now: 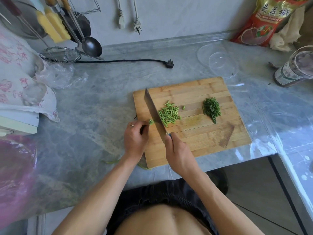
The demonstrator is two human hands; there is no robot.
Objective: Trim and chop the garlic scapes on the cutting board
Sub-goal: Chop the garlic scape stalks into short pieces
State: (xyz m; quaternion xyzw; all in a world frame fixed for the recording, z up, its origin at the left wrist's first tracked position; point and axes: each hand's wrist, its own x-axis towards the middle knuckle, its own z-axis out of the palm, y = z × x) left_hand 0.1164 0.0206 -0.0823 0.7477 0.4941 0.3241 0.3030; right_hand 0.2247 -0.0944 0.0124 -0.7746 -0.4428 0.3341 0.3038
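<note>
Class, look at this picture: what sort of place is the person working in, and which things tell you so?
Most likely a home kitchen. A wooden cutting board with chopped garlic scapes lies on a marbled counter, and a ladle and wire skimmer hang by the wall.

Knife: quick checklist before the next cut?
1. Right hand grips knife handle: ok.
2. Left hand holds scape stub against blade: ok.
3. Left fingertips clear of edge: cannot tell, they sit very close.
4. Stub long enough for another cut: not ok, almost nothing left.
5. Cut pieces clear of blade: not ok, pile touches it.
6. Board flat on counter: ok.
</note>
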